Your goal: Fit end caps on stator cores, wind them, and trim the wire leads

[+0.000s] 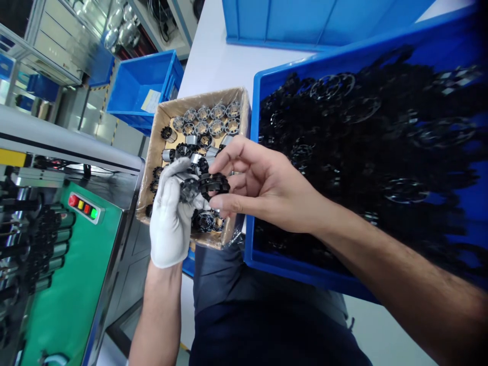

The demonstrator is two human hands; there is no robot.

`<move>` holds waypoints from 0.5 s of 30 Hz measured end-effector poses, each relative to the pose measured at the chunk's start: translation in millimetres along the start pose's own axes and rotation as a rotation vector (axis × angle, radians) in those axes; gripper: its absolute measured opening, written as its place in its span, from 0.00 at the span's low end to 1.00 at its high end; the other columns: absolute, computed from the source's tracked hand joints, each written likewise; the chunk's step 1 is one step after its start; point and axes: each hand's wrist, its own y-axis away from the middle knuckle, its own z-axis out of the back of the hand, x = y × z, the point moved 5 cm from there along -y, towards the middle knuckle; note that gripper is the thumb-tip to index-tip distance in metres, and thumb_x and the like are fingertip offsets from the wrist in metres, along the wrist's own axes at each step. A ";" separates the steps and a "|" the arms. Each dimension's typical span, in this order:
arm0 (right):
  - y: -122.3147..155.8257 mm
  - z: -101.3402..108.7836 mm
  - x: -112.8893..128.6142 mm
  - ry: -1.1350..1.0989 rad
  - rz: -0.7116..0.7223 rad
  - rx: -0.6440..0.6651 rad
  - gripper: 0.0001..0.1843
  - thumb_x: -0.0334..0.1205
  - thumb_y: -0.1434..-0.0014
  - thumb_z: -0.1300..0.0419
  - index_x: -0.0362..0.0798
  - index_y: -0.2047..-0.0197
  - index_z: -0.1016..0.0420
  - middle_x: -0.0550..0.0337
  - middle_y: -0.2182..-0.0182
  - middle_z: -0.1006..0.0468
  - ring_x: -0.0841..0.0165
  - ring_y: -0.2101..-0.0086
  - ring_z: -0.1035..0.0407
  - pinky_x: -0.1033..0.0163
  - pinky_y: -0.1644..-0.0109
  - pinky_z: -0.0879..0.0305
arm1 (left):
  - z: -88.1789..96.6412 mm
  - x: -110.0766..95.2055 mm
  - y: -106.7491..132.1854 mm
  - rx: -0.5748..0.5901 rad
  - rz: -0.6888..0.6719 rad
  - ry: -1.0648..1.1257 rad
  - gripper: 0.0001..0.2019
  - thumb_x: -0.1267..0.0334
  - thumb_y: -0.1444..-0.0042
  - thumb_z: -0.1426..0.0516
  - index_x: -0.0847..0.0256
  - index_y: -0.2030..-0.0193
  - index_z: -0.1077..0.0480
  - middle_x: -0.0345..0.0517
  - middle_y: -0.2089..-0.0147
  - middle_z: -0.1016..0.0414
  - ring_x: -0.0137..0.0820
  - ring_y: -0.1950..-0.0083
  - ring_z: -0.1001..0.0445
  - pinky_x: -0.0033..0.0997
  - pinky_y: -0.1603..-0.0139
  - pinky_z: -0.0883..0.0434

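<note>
My left hand (pixel 171 218), in a white glove, is closed around a grey metal ring-shaped part (pixel 188 190), partly hidden by the fingers. With the thumb and fingers of my bare right hand (pixel 263 188) I pinch a black slotted plastic ring (pixel 214 186). The ring is right against the metal part; whether the two are joined I cannot tell. Both hands are above a plastic-lined cardboard box (pixel 244 109). Inside it stand rows of metal cylinders (pixel 217 112), and other cylinders with black ends (pixel 168 133) lie less orderly.
To the right is a large blue bin (pixel 256 152) heaped with black plastic rings (pixel 366 122). Another blue bin (pixel 290 23) stands behind it on the white table (pixel 213 61). At left are a blue crate (pixel 141 76) and a green-topped machine (pixel 82 259) with a button box (pixel 86 207).
</note>
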 end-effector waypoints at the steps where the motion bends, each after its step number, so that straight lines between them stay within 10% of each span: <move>1: 0.5 -1.0 0.2 -0.010 -0.007 0.011 0.28 0.44 0.39 0.16 0.51 0.47 0.27 0.65 0.55 0.23 0.76 0.67 0.19 0.71 0.62 0.15 | 1.3 -0.5 0.9 -0.030 -0.011 -0.015 0.19 0.37 0.25 0.37 0.48 0.44 0.19 0.44 0.37 0.19 0.37 0.40 0.15 0.35 0.40 0.14; 15: 5.2 1.3 5.9 0.421 0.206 -0.011 0.20 0.42 0.21 0.33 0.49 0.30 0.20 0.59 0.49 0.20 0.76 0.65 0.22 0.67 0.59 0.21 | 3.7 0.9 8.9 -0.061 -0.093 -0.234 0.30 0.29 0.22 0.48 0.51 0.40 0.19 0.47 0.39 0.17 0.44 0.28 0.20 0.45 0.24 0.21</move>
